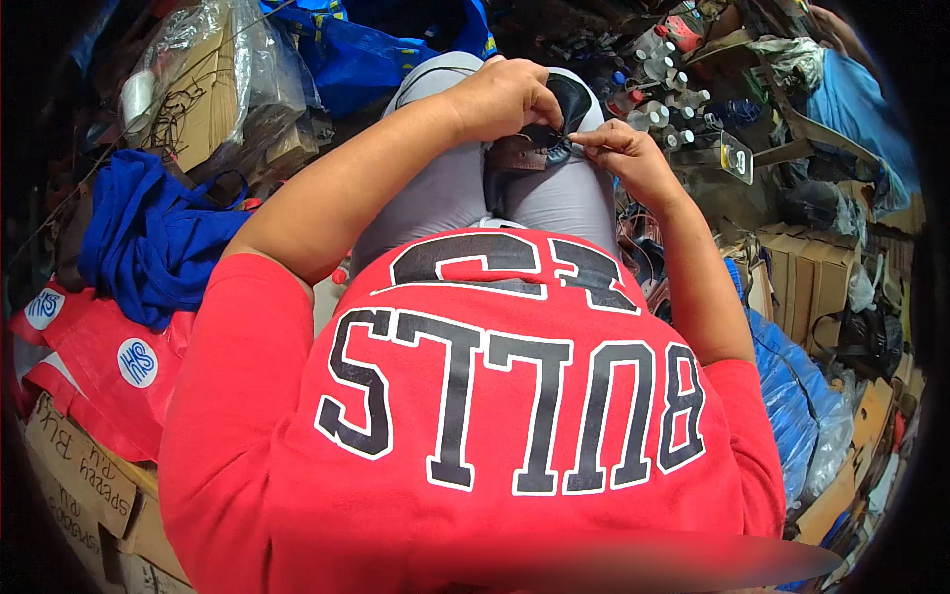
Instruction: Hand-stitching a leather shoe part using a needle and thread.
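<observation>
What looks like a black shoe (571, 102) sits on my lap, over my right thigh, with a brown piece (519, 154) beside it. My left hand (505, 97) grips the shoe's edge between curled fingers and thumb. My right hand (633, 163) has thumb and forefinger drawn narrow at its near side; whether they're closed on anything, I cannot tell.

Only my grey trousers (435, 183) bear it from below, so if my knees part or my left fingers loosen, I judge it could twist or drop between my legs. A hard tug from the right could pull it askew. Should it roll off to that side, the plastic bottles (655, 69) stand near enough to be knocked over.
</observation>
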`<action>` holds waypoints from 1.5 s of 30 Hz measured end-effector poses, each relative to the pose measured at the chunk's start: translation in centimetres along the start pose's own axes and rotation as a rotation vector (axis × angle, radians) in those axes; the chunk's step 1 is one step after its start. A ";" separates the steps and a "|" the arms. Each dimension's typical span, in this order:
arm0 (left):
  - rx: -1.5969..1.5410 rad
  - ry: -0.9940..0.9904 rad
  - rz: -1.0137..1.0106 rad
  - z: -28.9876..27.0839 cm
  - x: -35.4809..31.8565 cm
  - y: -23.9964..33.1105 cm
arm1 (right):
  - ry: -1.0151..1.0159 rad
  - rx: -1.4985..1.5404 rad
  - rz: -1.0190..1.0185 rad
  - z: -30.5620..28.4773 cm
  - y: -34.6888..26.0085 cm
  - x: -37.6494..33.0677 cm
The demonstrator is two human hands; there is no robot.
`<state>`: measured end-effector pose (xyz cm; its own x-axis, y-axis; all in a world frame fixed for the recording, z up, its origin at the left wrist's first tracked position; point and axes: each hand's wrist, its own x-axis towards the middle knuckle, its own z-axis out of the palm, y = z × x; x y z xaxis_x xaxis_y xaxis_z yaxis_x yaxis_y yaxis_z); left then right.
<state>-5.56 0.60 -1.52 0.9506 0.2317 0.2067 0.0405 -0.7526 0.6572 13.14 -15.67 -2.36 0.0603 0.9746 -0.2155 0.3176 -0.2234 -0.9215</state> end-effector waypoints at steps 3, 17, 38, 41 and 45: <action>0.026 0.025 -0.006 0.5 -1.4 0.2 | 0.023 -0.116 0.005 0.5 -0.5 -0.8; -0.402 0.038 -0.469 2.5 -1.0 -0.3 | 0.168 0.404 0.120 2.4 1.0 -0.7; -0.084 -0.075 -0.272 1.0 -0.8 0.8 | 0.261 0.228 -0.033 1.5 0.9 -1.0; -0.014 -0.182 -0.240 1.1 -0.1 1.3 | 0.241 0.072 -0.037 0.9 2.1 -1.3; 0.070 -0.168 -0.129 1.0 0.1 1.2 | 0.196 0.127 0.086 -0.2 0.8 -3.4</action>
<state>-5.16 -0.87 -1.42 0.9738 0.2275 -0.0037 0.1813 -0.7658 0.6170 13.40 -19.16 -2.33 0.2682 0.9332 -0.2392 0.1827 -0.2931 -0.9385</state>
